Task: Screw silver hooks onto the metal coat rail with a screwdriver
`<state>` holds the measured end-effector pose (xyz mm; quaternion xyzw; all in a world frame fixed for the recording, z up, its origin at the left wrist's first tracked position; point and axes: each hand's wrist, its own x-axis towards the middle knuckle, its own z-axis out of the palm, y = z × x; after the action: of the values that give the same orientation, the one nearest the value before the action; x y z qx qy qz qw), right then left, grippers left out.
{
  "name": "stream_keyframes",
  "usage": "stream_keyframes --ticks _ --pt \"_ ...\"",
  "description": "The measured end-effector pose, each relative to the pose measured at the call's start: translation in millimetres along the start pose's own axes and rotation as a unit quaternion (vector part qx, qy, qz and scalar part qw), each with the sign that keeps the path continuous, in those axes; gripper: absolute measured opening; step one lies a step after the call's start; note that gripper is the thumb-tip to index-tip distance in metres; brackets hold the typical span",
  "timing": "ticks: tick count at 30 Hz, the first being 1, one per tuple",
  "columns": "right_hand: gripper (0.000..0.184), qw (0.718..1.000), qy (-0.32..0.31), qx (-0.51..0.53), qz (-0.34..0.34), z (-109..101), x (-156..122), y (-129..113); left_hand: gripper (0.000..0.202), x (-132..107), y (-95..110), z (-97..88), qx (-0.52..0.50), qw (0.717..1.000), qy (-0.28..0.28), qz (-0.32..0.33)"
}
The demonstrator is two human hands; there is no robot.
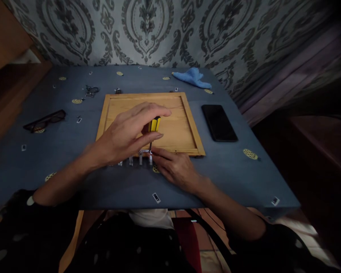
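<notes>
My left hand (130, 132) is wrapped around the yellow and black handle of a screwdriver (154, 125), which stands nearly upright. Its shaft points down to a shiny metal hook strip (141, 157) at the front edge of a light wooden framed panel (199, 142). Several small metal hooks or clips hang in a row there, partly behind my left hand. From the right, the fingertips of my right hand (177, 168) pinch the strip's end beside the screwdriver tip. The tip itself and any screw are too small to make out.
The panel lies on a blue patterned tablecloth (216, 178). Right of it is a black phone (219, 123), with a blue cloth (192, 77) behind. Dark-framed glasses (47, 120) and a small metal cluster, perhaps keys (91, 90), lie to the left. A patterned wall closes the back.
</notes>
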<state>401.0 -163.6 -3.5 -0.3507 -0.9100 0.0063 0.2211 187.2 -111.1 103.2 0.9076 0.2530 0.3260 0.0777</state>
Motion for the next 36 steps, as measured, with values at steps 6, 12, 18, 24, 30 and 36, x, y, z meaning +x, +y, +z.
stream_keyframes --ticks 6,12,18,24,30,36 --pt "0.032 1.000 0.000 0.005 0.001 1.4 -1.2 0.9 0.038 0.3 -1.3 -4.7 -0.041 0.999 -0.009 -0.023" --pt "0.033 1.000 -0.007 0.016 0.001 0.7 -1.3 1.3 0.038 -1.7 -0.4 -2.9 -0.005 1.000 -0.020 -0.011" --pt "0.033 1.000 -0.005 0.017 0.001 1.3 -2.2 1.7 0.038 -2.5 -1.2 -1.5 -0.017 1.000 -0.017 -0.001" --pt "0.034 1.000 -0.011 0.013 0.008 -2.6 -0.5 -2.2 0.037 -2.9 -1.5 -1.6 -0.032 0.999 -0.027 -0.010" --pt "0.039 1.000 -0.015 0.010 0.004 -5.0 1.3 -4.2 0.037 -2.4 -0.6 -2.0 -0.029 0.999 -0.033 -0.016" --pt "0.034 1.000 -0.008 -0.002 0.006 -4.7 2.0 -4.6 0.039 -2.8 -0.4 -4.0 -0.022 0.999 -0.039 -0.011"
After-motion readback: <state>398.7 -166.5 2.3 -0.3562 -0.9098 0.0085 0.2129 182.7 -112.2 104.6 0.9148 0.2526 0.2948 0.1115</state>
